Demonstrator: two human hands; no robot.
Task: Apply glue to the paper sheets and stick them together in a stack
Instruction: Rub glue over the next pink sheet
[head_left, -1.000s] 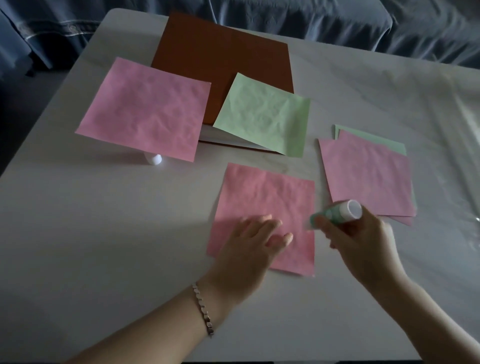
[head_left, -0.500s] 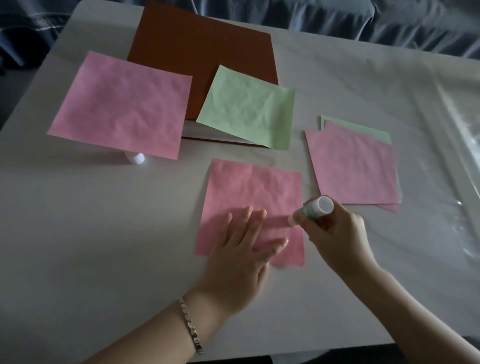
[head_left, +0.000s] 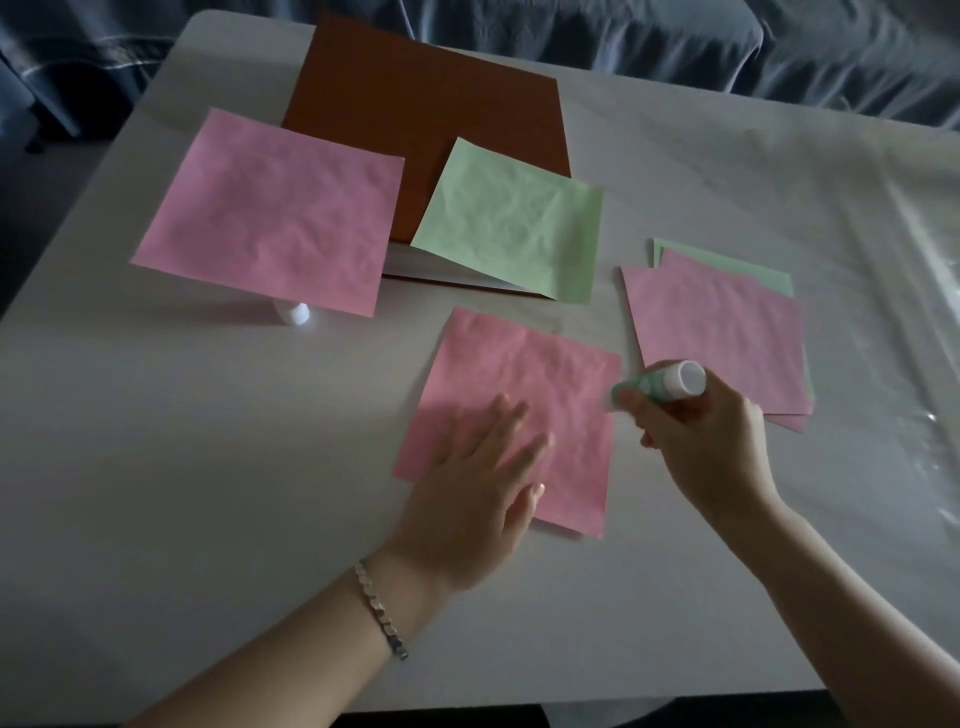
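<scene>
Near the white table's front edge, the left hand presses straight, spread fingers on a crinkled pink square paper sheet; the right hand curls its fingers round a green-and-white glue stick at that sheet's right edge.

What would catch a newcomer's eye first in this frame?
The two hands at the centre: the left hand lies flat on a pink sheet while the right hand grips a green glue stick at that sheet's right edge. Next, the large pink sheet at far left, propped on a small white object, and the pink-and-green stack at right.
</scene>
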